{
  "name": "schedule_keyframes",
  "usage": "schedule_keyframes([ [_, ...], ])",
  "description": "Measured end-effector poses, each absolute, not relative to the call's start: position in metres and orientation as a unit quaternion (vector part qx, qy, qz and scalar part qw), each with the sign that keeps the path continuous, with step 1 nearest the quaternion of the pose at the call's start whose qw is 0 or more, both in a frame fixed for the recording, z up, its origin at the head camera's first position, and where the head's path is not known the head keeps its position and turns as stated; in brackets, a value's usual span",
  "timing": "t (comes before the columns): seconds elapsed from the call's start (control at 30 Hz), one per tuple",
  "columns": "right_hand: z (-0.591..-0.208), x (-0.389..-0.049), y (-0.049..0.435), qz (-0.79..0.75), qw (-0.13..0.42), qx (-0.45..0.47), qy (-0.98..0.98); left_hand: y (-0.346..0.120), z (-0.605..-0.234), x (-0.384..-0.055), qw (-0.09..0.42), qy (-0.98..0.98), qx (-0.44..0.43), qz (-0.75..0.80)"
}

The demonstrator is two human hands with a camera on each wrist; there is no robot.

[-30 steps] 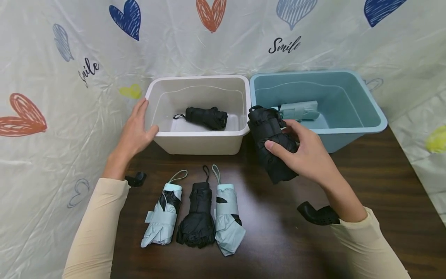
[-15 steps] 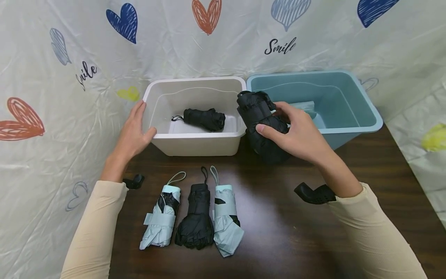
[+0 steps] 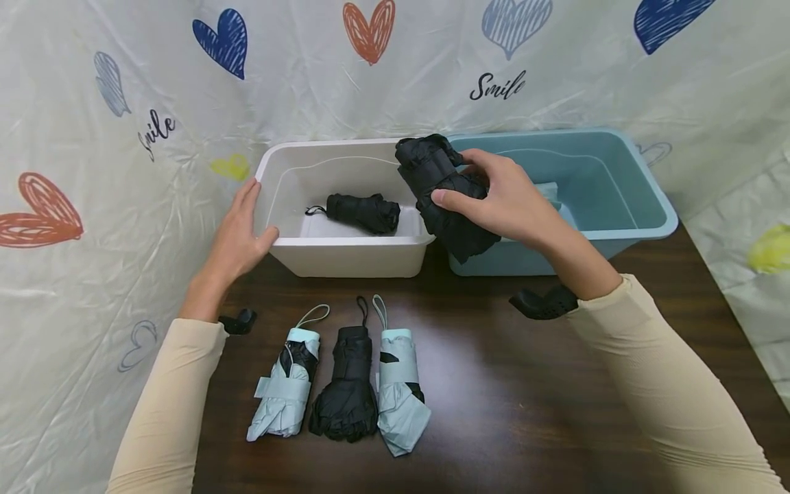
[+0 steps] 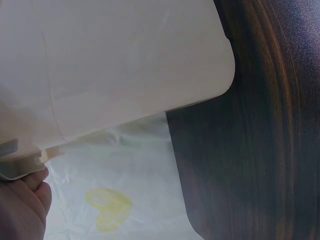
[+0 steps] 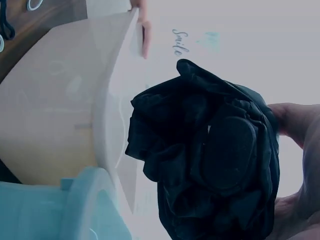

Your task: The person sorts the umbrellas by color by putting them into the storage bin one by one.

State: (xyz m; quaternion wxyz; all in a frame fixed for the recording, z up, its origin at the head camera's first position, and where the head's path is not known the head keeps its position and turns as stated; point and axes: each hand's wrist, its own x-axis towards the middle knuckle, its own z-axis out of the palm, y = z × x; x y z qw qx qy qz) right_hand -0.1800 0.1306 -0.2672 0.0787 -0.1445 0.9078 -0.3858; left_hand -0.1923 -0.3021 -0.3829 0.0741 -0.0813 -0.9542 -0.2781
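My right hand (image 3: 509, 199) grips a folded black umbrella (image 3: 441, 185), thumb on its near side. It hangs tilted over the adjoining edges of the white bin (image 3: 352, 257) and the blue bin (image 3: 642, 230). The right wrist view shows the held umbrella's dark oval end (image 5: 229, 152) amid bunched fabric. At the white bin's left front corner, my left hand (image 3: 234, 233) holds the rim, with bent fingers (image 4: 35, 179) under it in the left wrist view. Inside the white bin lies another black umbrella (image 3: 364, 213). A pale blue umbrella (image 3: 548, 192) in the blue bin is mostly hidden behind my right hand.
On the dark wooden table (image 3: 494, 412), in front of the bins, lie a pale blue umbrella (image 3: 285, 394), a black umbrella (image 3: 347, 391) and another pale blue one (image 3: 400, 391), side by side. A heart-printed cloth (image 3: 382, 103) hangs close behind the bins.
My right hand has carried the black umbrella up and leftward, from the blue bin's front left corner to over the white bin's right edge. My left hand has stayed at the white bin.
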Motion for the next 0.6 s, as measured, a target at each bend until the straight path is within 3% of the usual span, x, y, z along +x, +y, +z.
schedule_keyframes([
  [0.6, -0.250, -0.226, 0.101, -0.324, 0.104, -0.197, 0.919, -0.303, -0.381, -0.191, 0.081, -0.955, -0.087, -0.271],
])
